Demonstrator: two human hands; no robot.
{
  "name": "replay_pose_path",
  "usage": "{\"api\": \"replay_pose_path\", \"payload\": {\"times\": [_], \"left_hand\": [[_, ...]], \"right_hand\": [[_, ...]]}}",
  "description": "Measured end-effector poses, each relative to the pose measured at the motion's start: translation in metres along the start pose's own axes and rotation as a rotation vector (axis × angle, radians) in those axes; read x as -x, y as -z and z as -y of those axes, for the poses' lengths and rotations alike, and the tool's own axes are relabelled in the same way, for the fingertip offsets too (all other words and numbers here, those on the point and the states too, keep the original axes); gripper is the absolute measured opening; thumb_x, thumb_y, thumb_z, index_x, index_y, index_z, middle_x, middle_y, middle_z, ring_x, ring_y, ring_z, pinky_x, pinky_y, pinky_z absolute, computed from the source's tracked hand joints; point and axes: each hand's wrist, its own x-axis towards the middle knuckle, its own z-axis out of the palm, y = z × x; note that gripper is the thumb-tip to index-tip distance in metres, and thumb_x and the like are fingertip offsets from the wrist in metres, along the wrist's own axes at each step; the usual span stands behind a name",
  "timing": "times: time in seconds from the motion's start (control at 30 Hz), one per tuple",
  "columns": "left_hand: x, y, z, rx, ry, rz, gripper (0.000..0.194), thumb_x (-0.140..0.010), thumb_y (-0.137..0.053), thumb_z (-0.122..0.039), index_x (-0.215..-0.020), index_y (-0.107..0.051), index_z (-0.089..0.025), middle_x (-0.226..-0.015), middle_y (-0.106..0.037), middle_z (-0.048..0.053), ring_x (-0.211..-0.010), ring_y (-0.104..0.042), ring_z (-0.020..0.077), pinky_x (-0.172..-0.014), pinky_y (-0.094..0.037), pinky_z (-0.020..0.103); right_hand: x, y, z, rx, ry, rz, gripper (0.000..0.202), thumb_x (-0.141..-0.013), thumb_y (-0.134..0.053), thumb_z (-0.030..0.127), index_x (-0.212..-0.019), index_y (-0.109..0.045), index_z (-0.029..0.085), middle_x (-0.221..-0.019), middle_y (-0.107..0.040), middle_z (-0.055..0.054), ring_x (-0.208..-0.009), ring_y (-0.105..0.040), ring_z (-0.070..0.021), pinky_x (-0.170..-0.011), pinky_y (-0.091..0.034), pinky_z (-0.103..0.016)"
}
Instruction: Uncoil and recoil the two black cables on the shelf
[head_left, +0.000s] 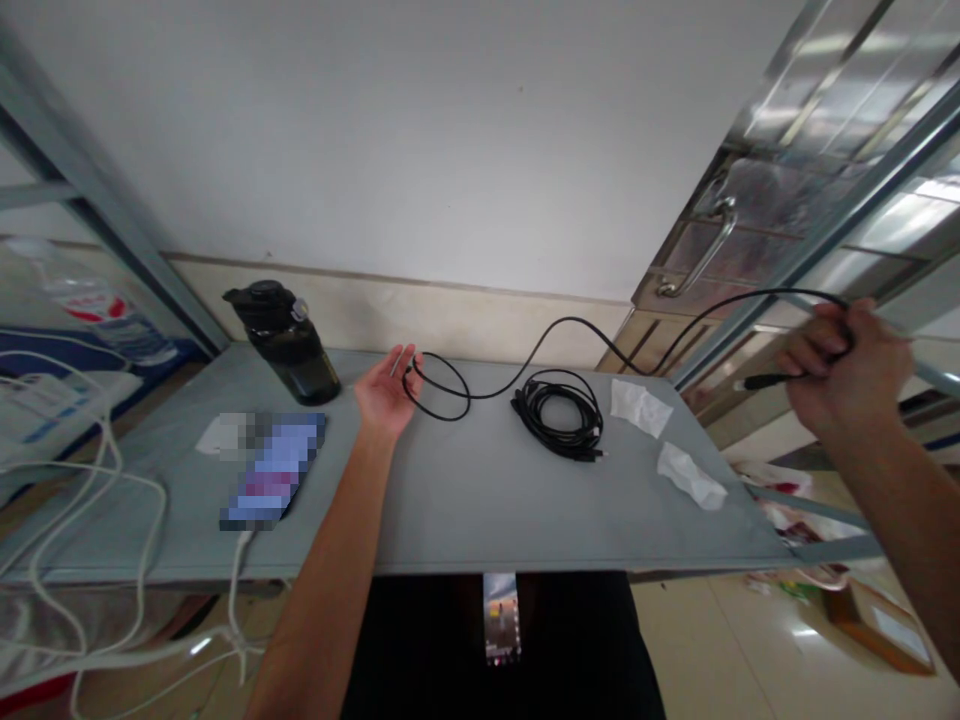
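Observation:
A long black cable (pixel 574 320) runs through the air between my two hands. My right hand (pixel 847 365), raised at the right beyond the tabletop, is closed round one part of it, with a dark connector end (pixel 754 382) poking out to the left. My left hand (pixel 386 395) is palm up over the table, its fingers loosely curled at a small loop of the same cable. A second black cable (pixel 536 420) lies wound in a round coil on the grey table (pixel 465 500), its plug ends showing.
Two crumpled white tissues (pixel 641 408) lie right of the coil. A dark water bottle (pixel 289 345) stands at the back left, near a phone (pixel 277 470) with a white cable. White cords (pixel 112 450) hang at the left. Another phone (pixel 501 615) is below the table's front edge.

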Motion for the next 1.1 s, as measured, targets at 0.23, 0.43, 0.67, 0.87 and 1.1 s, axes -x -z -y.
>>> {"api": "replay_pose_path", "payload": {"times": [0.23,0.43,0.67,0.87,1.1], "left_hand": [[-0.004,0.008,0.001,-0.092,-0.058,-0.003,0.025,-0.101,-0.061,-0.022,-0.114,-0.081,-0.016,-0.133,-0.084,0.017,-0.131,-0.081,0.0352,-0.084,-0.071,0.034],[-0.008,0.010,0.002,-0.141,-0.096,-0.079,0.016,-0.099,-0.065,-0.023,-0.106,-0.080,-0.022,-0.117,-0.087,0.010,-0.123,-0.083,0.0276,-0.086,-0.069,0.031],[-0.013,0.009,0.013,-0.213,-0.090,-0.100,0.014,-0.097,-0.069,-0.021,-0.104,-0.080,-0.016,-0.115,-0.086,0.012,-0.115,-0.083,0.0281,-0.100,-0.069,0.040],[-0.013,0.010,0.017,-0.271,-0.101,-0.107,0.013,-0.097,-0.072,-0.018,-0.108,-0.078,-0.016,-0.109,-0.084,0.007,-0.107,-0.081,0.0237,-0.097,-0.068,0.038],[-0.012,0.009,0.034,-0.444,-0.123,-0.109,0.033,-0.085,-0.090,-0.027,-0.114,-0.076,-0.019,-0.117,-0.081,0.005,-0.093,-0.078,0.0216,-0.067,-0.062,0.031]], "right_hand": [[0.017,-0.048,0.000,-0.131,0.132,-0.039,0.047,-0.091,-0.079,0.076,-0.071,-0.073,0.034,-0.060,-0.030,0.007,-0.044,-0.013,-0.0125,-0.050,-0.006,-0.040],[0.031,-0.086,0.003,-0.303,0.195,0.072,0.031,-0.104,-0.077,0.053,-0.088,-0.077,0.026,-0.065,-0.038,0.009,-0.043,-0.028,-0.0092,-0.044,-0.015,-0.030],[0.129,-0.179,-0.019,-0.125,0.277,0.423,0.042,-0.120,-0.053,0.062,-0.110,-0.070,0.025,-0.067,-0.049,0.007,-0.050,-0.043,-0.0110,-0.048,-0.034,-0.026],[0.202,-0.231,-0.092,0.347,0.615,0.964,0.039,-0.123,-0.048,0.050,-0.124,-0.074,0.021,-0.101,-0.073,-0.007,-0.087,-0.067,-0.0177,-0.082,-0.055,-0.031],[0.242,-0.246,-0.182,0.563,0.635,1.090,0.025,-0.119,-0.057,0.028,-0.127,-0.078,0.016,-0.125,-0.070,-0.015,-0.116,-0.067,-0.0256,-0.107,-0.057,-0.040]]}}
